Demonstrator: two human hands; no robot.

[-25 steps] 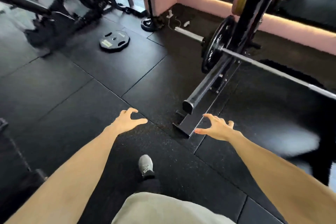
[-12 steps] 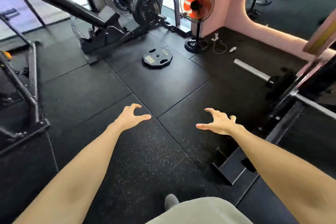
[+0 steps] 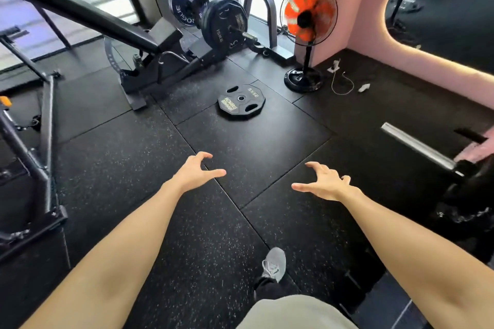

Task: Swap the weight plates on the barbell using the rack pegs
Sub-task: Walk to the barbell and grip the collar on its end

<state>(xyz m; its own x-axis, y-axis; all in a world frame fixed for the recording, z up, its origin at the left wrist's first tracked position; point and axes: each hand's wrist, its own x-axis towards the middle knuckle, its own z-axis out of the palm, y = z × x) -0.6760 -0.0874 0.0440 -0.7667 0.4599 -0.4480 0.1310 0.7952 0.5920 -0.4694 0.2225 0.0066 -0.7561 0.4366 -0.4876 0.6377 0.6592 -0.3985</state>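
Note:
A black 25 kg weight plate lies flat on the rubber floor ahead of me. My left hand and my right hand both reach forward over the floor, fingers spread and loosely bent, holding nothing. They are well short of the plate. At the right edge the silver barbell sleeve sticks out, with a dark plate blurred behind it. Further back, two dark plates sit on a peg of a bench frame.
An incline bench stands at the back left. An orange floor fan stands by the pink wall, with a white cable on the floor beside it. A black frame runs along the left. My grey shoe is below.
The view has swung left and closer to the floor plate. The barbell and rack have slid to the right edge. Both hands stay empty, held out in front.

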